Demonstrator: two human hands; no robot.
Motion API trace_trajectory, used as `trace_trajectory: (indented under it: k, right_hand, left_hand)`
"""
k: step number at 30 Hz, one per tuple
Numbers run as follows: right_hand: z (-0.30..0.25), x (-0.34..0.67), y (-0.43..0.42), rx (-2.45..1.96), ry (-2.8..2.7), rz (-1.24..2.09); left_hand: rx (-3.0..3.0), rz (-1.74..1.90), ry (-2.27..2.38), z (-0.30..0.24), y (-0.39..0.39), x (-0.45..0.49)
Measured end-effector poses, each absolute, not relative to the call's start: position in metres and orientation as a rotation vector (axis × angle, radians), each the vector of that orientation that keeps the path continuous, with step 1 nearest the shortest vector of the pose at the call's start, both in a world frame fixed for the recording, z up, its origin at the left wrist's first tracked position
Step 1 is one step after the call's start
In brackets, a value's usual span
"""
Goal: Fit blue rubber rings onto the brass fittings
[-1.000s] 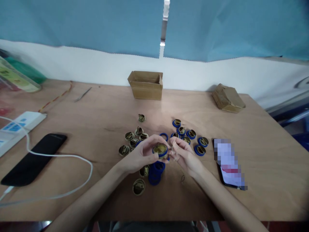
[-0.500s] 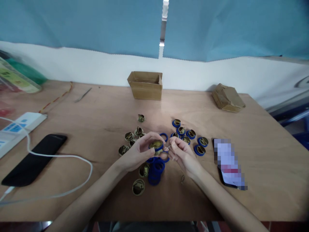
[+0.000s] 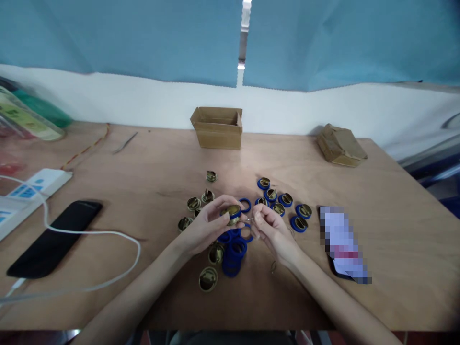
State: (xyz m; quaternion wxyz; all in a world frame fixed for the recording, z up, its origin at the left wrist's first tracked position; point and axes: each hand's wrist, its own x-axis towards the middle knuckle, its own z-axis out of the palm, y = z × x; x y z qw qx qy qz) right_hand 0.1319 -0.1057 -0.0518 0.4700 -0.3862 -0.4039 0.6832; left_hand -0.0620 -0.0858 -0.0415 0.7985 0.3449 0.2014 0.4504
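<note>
My left hand [image 3: 206, 227] is closed round a round brass cap with a blue ring [image 3: 232, 213], held just above the wooden table [image 3: 143, 172]. My right hand [image 3: 271, 229] pinches a thin small metal piece [image 3: 250, 219] right beside that cap. Under both hands lies a heap of loose blue rings [image 3: 233, 249]. Bare brass caps [image 3: 196, 205] lie to the left and near me [image 3: 207, 279]. Several caps fitted with blue rings [image 3: 283, 200] lie to the right.
A black phone [image 3: 53, 238] with a white cable [image 3: 108, 235] and a white power strip [image 3: 32, 187] lie at the left. Another phone [image 3: 341, 242] lies at the right. An open cardboard box [image 3: 217, 127] and a crushed box [image 3: 339, 145] stand at the back.
My left hand has tilted the ringed cap and lowered it a little toward the table. My right hand's pinched piece has come up against the cap's edge.
</note>
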Motion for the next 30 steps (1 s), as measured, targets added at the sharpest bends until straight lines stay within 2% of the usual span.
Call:
trace_trajectory:
  k: [17,25,30]
  right_hand:
    - [-0.051,0.128,-0.106,-0.793,-0.83,1.897]
    - [-0.045,0.135,-0.104,-0.967,-1.206,1.715]
    - [-0.044,0.138,-0.103,-1.016,-1.171,1.836]
  left_hand:
    - [0.638,0.933,0.372,-0.044,-0.089,-0.06]
    - [0.873,0.979,0.49,-0.047,-0.088,-0.058]
    - [0.973,0.973,0.546,-0.047,-0.089,-0.056]
